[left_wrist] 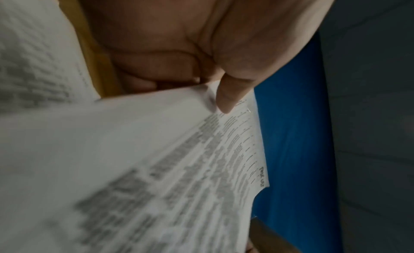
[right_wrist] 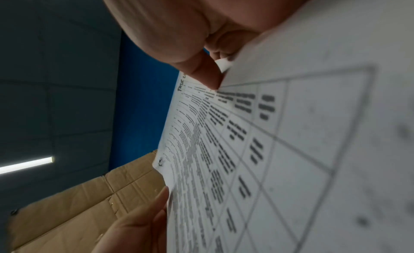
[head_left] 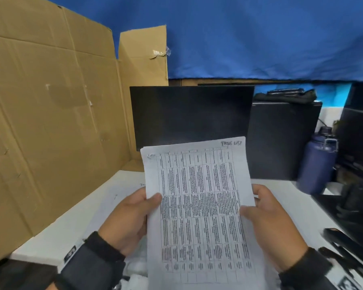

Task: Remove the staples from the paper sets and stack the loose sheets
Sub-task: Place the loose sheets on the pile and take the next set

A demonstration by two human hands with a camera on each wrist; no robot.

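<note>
Both hands, left hand (head_left: 126, 218) and right hand (head_left: 275, 225), pinch a white printed table sheet set (head_left: 199, 206), fingers clamped on its side edges above the white counter (head_left: 76, 222). Loose sheets (head_left: 117, 195) lie beyond. Its far-left corner looks torn; whether a staple remains, I cannot tell.

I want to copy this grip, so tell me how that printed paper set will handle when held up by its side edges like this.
The paper set likely feels light and floppy: its top corner curls in the left wrist view. It probably sags without both the left hand and right hand pinching its edges. Thin sheets may crease under the thumbs.
</note>
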